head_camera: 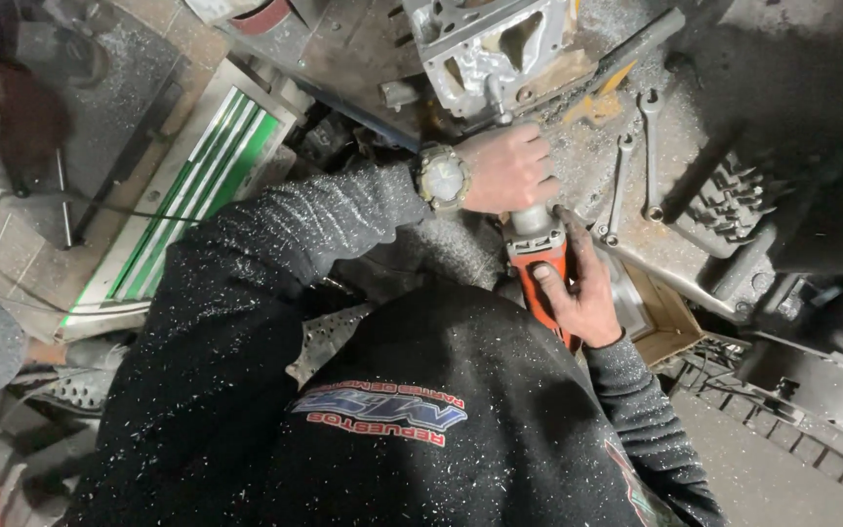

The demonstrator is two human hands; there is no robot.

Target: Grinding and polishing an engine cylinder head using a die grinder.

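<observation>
From where I watch, the working tip of the orange power tool is hidden above it behind my left hand, whose grip covers the tool's grey neck, so I cannot tell what bit it carries or whether it touches the metal casting. That casting, farther up from the tool, is cut off by the top edge. Below the tool, my right hand hides its rear end.
</observation>
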